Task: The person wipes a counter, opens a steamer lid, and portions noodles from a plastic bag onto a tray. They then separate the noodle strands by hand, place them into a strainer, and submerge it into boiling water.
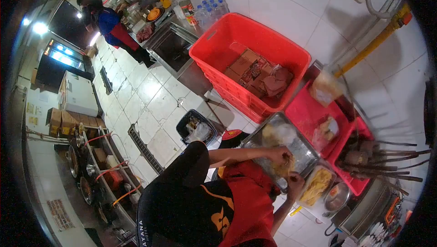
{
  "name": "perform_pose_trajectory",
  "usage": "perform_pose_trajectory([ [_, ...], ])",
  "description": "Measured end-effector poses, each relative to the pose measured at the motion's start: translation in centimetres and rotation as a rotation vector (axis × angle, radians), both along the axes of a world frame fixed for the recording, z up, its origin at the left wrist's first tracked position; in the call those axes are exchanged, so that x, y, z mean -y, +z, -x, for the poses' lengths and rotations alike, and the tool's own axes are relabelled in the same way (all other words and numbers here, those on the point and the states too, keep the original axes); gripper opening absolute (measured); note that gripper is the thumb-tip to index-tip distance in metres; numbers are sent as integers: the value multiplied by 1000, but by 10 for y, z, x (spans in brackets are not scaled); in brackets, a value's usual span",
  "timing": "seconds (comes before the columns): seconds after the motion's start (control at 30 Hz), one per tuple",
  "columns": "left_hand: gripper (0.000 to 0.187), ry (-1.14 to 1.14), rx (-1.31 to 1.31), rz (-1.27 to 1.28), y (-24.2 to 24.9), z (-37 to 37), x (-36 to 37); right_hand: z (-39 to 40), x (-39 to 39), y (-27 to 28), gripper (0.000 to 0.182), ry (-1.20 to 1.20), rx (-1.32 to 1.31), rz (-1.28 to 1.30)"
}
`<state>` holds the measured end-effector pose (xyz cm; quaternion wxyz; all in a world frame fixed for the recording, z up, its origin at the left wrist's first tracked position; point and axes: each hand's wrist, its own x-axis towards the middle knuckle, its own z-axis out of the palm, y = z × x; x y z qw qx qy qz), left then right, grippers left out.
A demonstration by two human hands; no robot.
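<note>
The work area is at the right of center of the frame, where a rectangular metal tray [304, 150] carries a pale yellowish food portion [283, 169] and a whitish mass [283, 134]. The left hand [278, 155] is over the tray, fingers curled, next to the food portion. The right hand [296, 183] is at the lower right edge of the tray, near the same portion, fingers bent. The grip of each hand cannot be confirmed: the fingertips are too small to tell whether they pinch the food or are apart. Directly right of the right hand, a container [333, 173] holds yellow pieces [317, 187]; a round metal bowl [342, 203] is just beside it, farther right. Above and right of the tray, a red tray [300, 110] holds bagged goods [325, 131]. At upper center, a large red crate [223, 85] contains cardboard [243, 67] and a brownish bundle [277, 80]. A black bin [182, 132] is on the tiled floor [150, 92], left of the metal tray. In the upper left of the frame, another person [111, 26] is beside a table bearing clear bottles [211, 10] and assorted containers. Pans [73, 160] occupy the left edge.
</note>
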<state>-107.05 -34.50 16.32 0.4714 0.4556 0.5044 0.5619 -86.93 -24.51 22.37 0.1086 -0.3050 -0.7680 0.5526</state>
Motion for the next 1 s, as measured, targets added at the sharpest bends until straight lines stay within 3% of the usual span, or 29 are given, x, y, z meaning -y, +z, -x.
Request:
perform_pose_trajectory([
  [0.1,14,-30,-222,-2,1,1,2,3,4,15,14,-75,-121,157],
  [0.17,14,-43,-194,-24,-1,-2,-1,4,3,20,13,-163,-103,337],
  [0.23,15,-58,-167,-48,-3,-3,-3,1,-7,4,12,-45,-5,181],
  [0.27,12,-80,102,-68,5,-4,-2,6,-7,8,11,72,93,25],
  [0.3,10,-100,370,-87,12,-2,-1,8,-5,15,11,76,91,25],
  [0.33,10,-93,366,-86,6,-2,-3,7,-2,22,10,18,89,88],
  [0.4,9,-123,200,-139,-12,-2,-4,16,6,27,10,-25,78,159],
  [0.47,11,-144,112,-53,-9,-4,0,14,11,22,9,-233,-185,328],
  [0.6,17,-199,87,123,5,-6,2,15,3,23,8,-208,-156,333],
  [0.7,21,-167,-2,3,10,-4,2,12,1,24,6,-147,-2,282],
  [0.77,22,-199,27,64,13,0,4,4,3,18,8,-322,-188,365],
  [0.9,26,-248,41,39,3,0,3,-4,-1,13,10,-336,-239,427],
  [1.0,31,-157,-112,64,-7,-3,2,-9,-4,8,14,-214,-107,228],
])
